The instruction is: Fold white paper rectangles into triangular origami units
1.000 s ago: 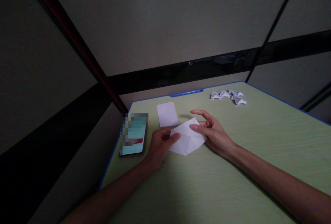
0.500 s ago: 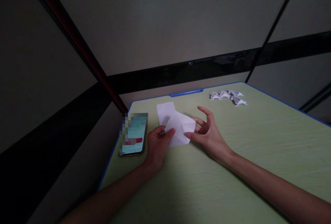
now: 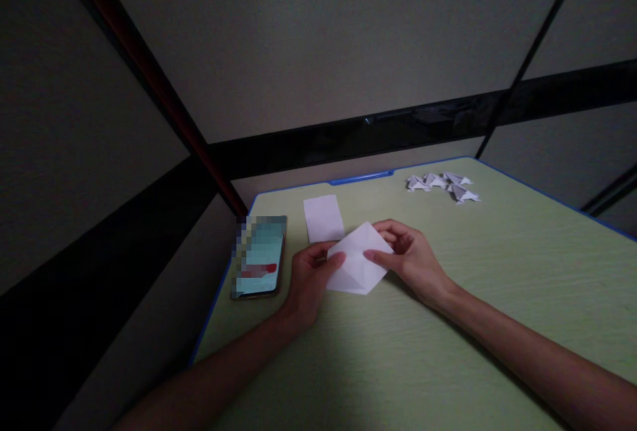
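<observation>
Dull grey wall panels (image 3: 338, 40) fill most of the background, dim and plain, crossed by a glossy black band (image 3: 348, 138); a dark red strip (image 3: 144, 66) slants down on the left. Below them spreads a pale green table (image 3: 438, 365) with faint wood grain and a blue edge.

Two bare forearms reach in over it from the near side. Their hands meet at one creased white sheet (image 3: 355, 278), which is held above the near middle of the table, tilted, with a point at its top and fold lines across its face. The left hand (image 3: 306, 282) pinches its left side, thumb on top and fingers curled behind; the right hand (image 3: 415, 258) pinches the right side likewise, its thumb near the other.

Left of the left hand lies a phone (image 3: 263, 252), its lit screen partly blurred into blocks. Just behind the sheet, a plain white paper square (image 3: 323, 217) rests flat. Along the far edge runs a slim blue strip (image 3: 362, 178). Smallest are four folded paper figures (image 3: 464, 193), clustered toward the far right corner.
</observation>
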A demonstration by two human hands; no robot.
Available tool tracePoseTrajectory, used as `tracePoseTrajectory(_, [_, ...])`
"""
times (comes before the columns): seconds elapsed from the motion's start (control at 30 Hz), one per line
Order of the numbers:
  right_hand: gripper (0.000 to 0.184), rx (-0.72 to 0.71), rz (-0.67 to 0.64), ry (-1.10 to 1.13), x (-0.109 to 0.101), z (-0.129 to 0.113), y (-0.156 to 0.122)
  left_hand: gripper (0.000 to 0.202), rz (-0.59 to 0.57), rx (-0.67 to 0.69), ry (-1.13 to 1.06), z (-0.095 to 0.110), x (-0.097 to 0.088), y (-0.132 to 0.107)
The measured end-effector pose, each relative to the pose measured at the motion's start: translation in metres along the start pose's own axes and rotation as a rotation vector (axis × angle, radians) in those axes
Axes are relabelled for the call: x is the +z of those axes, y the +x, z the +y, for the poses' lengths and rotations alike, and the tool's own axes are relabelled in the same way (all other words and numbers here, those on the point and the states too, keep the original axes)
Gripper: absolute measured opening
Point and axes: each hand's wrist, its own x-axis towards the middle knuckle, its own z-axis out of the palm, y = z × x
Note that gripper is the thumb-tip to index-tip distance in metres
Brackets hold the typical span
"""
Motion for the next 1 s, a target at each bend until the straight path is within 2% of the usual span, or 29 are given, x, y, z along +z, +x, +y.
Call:
tracePoseTrajectory(0.07, [0.019, 0.023, -0.022, -0.023, -0.001, 0.0, 0.0, 0.022, -0.008, -0.016, -0.033, -0.001, -0.001, 0.001])
tracePoseTrajectory(0.13, [0.014, 0.041, -0.039, -0.073, -0.001, 0.0, -0.001, 0.023, -0.017, -0.027, -0.03, -0.001, -0.001, 0.002])
tracePoseTrajectory(0.3, [0.018, 0.004, -0.014, -0.248, -0.004, 0.0, -0.001, 0.021, -0.04, 0.003, 0.064, -0.004, -0.002, 0.005])
tracePoseTrajectory(0.43, [0.019, -0.042, 0.04, -0.295, -0.006, 0.002, 0.0, 0.023, -0.066, 0.018, 0.078, -0.008, -0.005, 0.008])
tracePoseTrajectory(0.5, [0.019, -0.054, -0.008, -0.326, -0.006, 0.001, -0.001, 0.022, -0.055, 0.023, 0.08, -0.01, -0.007, 0.01])
tracePoseTrajectory(0.67, [0.023, -0.106, -0.223, -0.418, -0.004, -0.004, -0.005, 0.019, 0.053, 0.042, 0.154, -0.007, -0.008, 0.011])
tracePoseTrajectory(0.9, [0.043, -0.347, -0.339, -0.593, -0.008, 0.002, -0.007, 0.015, 0.129, 0.112, 0.258, 0.0, -0.003, 0.006])
tracePoseTrajectory(1.0, [0.049, -0.438, -0.35, -0.675, -0.01, 0.003, -0.007, 0.017, 0.112, 0.118, 0.243, -0.004, -0.005, 0.008])
